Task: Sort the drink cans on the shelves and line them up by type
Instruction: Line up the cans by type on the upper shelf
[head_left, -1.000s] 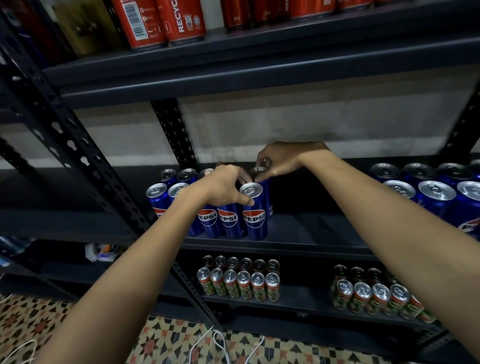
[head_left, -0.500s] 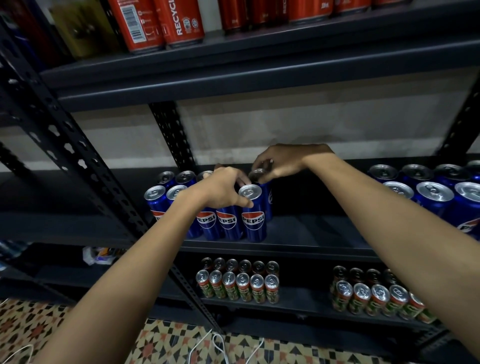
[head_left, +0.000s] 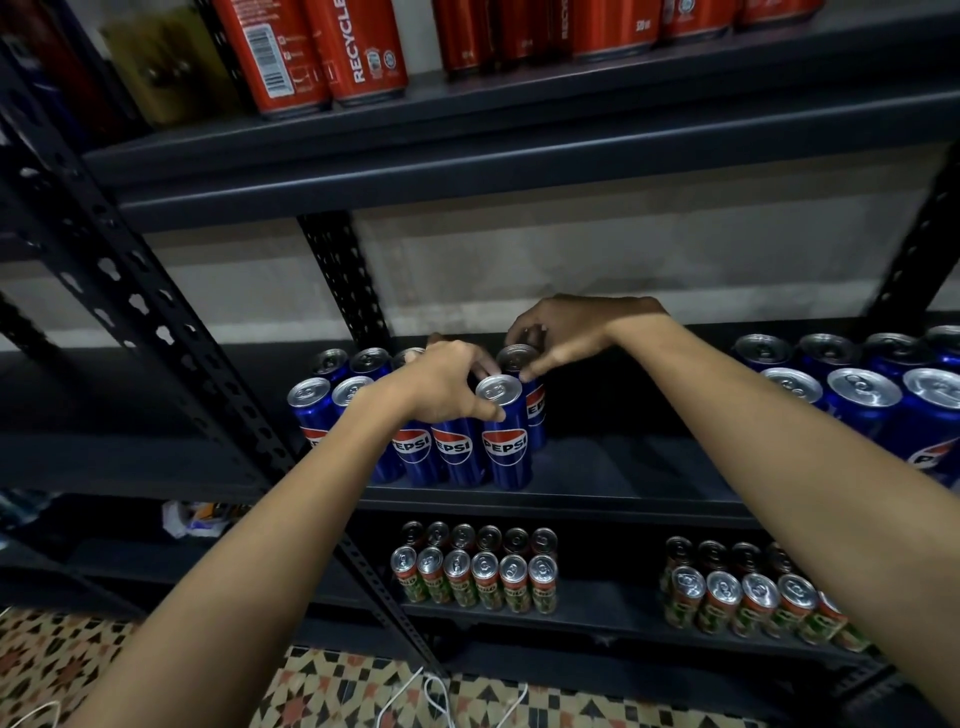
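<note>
Middle shelf (head_left: 613, 499), centre of the frame, and the step in hand looks like squaring up the blue cola cans (head_left: 363, 395) into two tidy rows. Left of centre, the block stands upright and packed tight, lids up, labels forward. The left hand (head_left: 441, 384) curls down over the front row, fingers wrapped on the can tops, thumb pressed against the front end can (head_left: 503, 431) at the row's right end. Just right of it and a touch higher, the right hand (head_left: 566, 330) pinches the rim of the back end can (head_left: 519, 358) between fingertips and thumb. That back can sits touching the front one, looking close to seated. At far right, a second group of blue cans (head_left: 862, 395) waits well apart across bare shelf. The next move, I'd judge, calls for letting go cleanly and fetching those across to extend the rows without knocking the block.
</note>
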